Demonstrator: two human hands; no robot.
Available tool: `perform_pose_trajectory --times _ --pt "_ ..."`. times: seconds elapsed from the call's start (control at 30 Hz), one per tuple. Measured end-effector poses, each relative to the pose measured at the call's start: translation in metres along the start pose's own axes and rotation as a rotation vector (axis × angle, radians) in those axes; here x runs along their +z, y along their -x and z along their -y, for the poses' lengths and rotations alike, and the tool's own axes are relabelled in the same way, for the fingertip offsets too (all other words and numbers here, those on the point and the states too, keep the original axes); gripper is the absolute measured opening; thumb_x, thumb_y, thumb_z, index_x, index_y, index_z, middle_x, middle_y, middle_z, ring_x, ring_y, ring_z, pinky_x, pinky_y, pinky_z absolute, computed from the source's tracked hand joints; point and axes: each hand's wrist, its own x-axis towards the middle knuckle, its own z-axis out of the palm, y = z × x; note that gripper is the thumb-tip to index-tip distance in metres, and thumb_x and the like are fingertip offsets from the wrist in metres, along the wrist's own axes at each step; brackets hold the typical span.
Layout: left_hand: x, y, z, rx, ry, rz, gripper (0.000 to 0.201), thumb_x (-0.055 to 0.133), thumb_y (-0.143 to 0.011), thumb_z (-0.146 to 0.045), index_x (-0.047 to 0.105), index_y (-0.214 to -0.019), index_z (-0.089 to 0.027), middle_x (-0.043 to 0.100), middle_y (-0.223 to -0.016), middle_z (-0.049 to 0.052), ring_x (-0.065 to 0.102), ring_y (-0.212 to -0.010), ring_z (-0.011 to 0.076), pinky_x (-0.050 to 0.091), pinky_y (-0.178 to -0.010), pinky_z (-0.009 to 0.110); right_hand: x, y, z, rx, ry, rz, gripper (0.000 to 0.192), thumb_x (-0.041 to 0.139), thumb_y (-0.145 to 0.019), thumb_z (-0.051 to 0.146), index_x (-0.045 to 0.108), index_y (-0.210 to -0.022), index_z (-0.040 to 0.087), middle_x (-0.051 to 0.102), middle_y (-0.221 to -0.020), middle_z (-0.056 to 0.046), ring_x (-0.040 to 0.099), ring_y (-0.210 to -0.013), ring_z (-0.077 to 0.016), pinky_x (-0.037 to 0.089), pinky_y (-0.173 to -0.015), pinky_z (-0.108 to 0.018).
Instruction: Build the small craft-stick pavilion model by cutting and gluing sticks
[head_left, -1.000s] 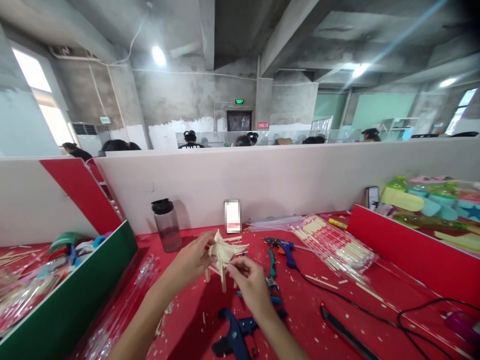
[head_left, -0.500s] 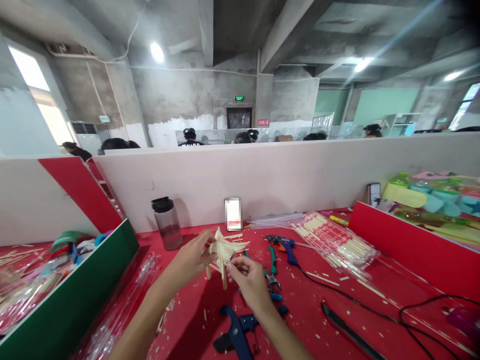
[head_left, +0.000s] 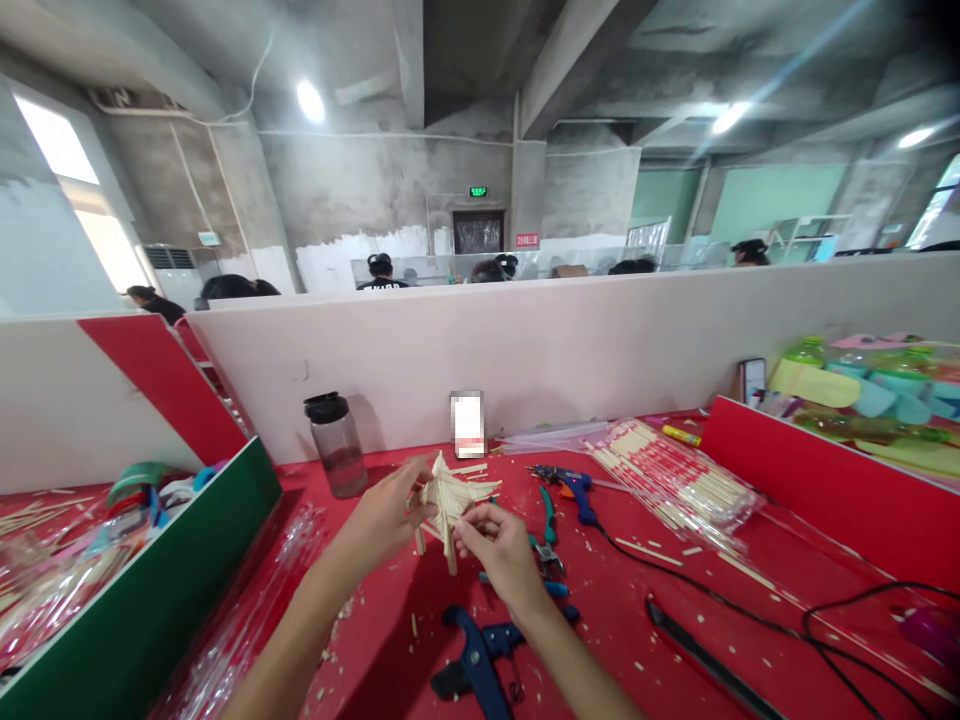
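Since the earlier frames, both hands have been drawing slightly closer together around the stick model (head_left: 448,497), and the model is sitting a little higher above the table (head_left: 622,620). The left hand (head_left: 386,517) is closing its grip on the left side of the model, fingers wrapped against the bundled sticks. The right hand (head_left: 501,553) is pinching the lower right part of the model between thumb and fingertips, so both grips are closed on it. The model is being held clear of the red surface, in front of the person, its pointed top facing up and one longer stick hanging downward.

A blue tool (head_left: 480,662) is lying on the table just below the right wrist. Green-handled pliers (head_left: 547,530) are lying just right of the right hand. A blue glue gun (head_left: 574,490) is resting farther right, its black cable (head_left: 712,600) trailing across the table. A packet of sticks (head_left: 667,485) is lying near the red divider (head_left: 825,490). A dark-lidded bottle (head_left: 335,445) is standing behind the left hand, near the white partition (head_left: 562,350).
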Motion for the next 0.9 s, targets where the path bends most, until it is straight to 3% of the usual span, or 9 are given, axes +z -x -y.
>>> perform_pose_trajectory --times 0.17,0.47,0.9 --pt "0.0009 -0.0009 -0.0009 -0.004 -0.025 -0.004 0.016 0.056 -0.084 -0.026 0.053 -0.1 -0.025 0.071 -0.108 0.006 0.068 -0.104 0.0252 0.049 -0.086 0.034 0.0022 0.0001 -0.0001 0.02 -0.008 -0.012 0.045 0.087 -0.063 0.055 0.065 -0.071 0.017 0.069 -0.062 -0.004 0.063 -0.053 -0.017 0.052 -0.055 -0.028" --pt "0.0019 -0.0004 0.002 0.011 -0.026 -0.002 0.015 0.056 -0.087 -0.025 0.055 -0.102 -0.024 0.07 -0.106 0.006 0.067 -0.097 0.0235 0.048 -0.083 0.033 0.0022 -0.0011 -0.0028 -0.092 0.067 -0.024 0.04 0.082 -0.07 0.053 0.063 -0.071 0.017 0.063 -0.063 0.0 0.06 -0.056 -0.0155 0.05 -0.057 -0.026" --pt "0.0046 -0.0011 0.0041 0.021 -0.042 -0.014 0.017 0.057 -0.085 -0.023 0.054 -0.101 -0.024 0.069 -0.103 0.006 0.066 -0.088 0.0223 0.047 -0.078 0.032 0.0066 -0.0003 0.0026 -0.046 0.042 -0.05 0.047 0.085 -0.064 0.056 0.056 -0.07 0.019 0.058 -0.061 0.003 0.058 -0.054 -0.0151 0.047 -0.053 -0.025"
